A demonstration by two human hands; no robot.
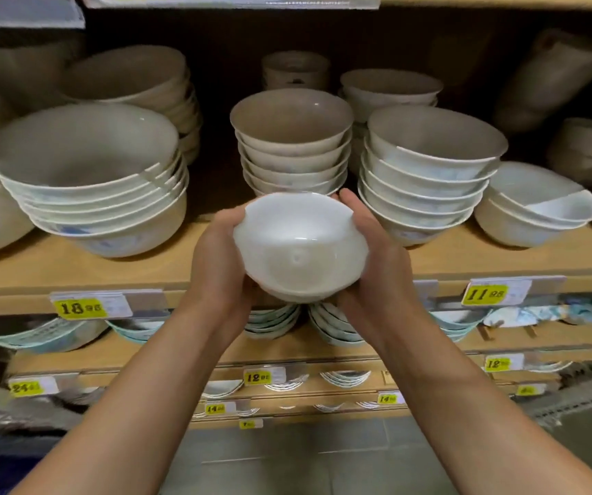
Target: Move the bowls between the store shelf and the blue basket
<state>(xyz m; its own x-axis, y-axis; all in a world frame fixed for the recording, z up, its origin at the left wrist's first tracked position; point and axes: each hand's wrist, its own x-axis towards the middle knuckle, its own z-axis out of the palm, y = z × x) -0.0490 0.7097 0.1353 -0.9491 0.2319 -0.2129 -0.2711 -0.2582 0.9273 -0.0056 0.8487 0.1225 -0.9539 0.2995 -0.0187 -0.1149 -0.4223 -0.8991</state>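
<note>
White bowls (300,244), a small nested stack, in mid-air just near of the wooden shelf (109,276) edge, before the middle bowl stack (292,144). Left hand (216,260) and right hand (373,269) cup the sides, fingers curled round.

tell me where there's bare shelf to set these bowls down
Bare wood runs along the shelf in front of the right stack and the big left stack. A narrow gap lies between that stack and the middle stack, which stands just behind the held bowls. The back row and far right end are crowded.
</note>
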